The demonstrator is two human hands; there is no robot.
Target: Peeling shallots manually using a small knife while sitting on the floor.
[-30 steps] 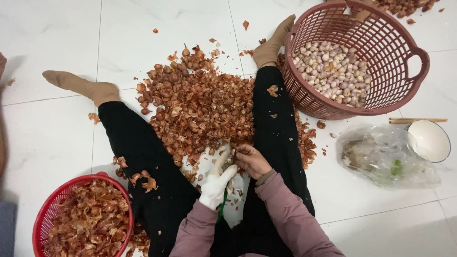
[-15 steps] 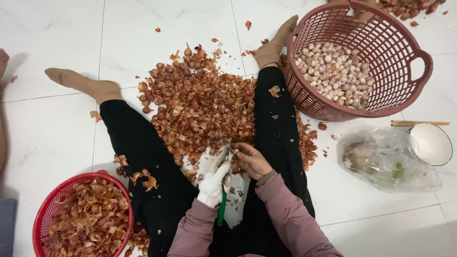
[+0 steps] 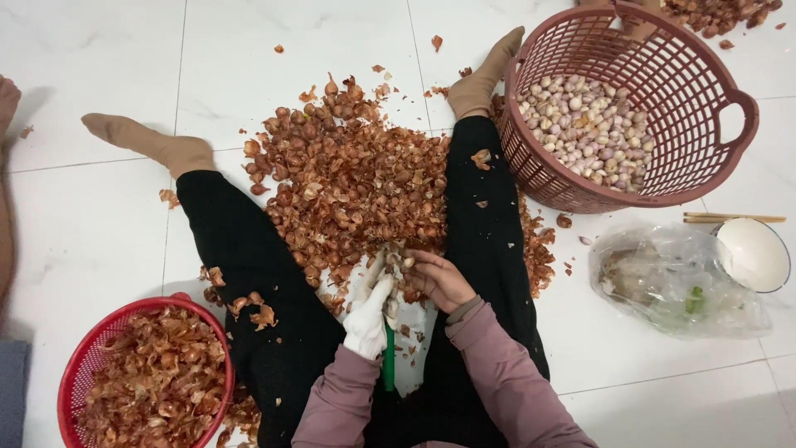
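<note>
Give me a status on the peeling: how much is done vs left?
Done: the brown basket holds a good layer of peeled bulbs, and the red basket is heaped with skins. In hand: the gloved left hand grips a green-handled tool and the bare right hand holds one bulb against it. Left: a large pile of unpeeled bulbs between the legs, so roughly midway at best.

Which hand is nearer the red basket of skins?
Left. The gloved left hand sits between the legs, on the red basket's side; the bare right hand is farther off, toward the other leg.
</note>
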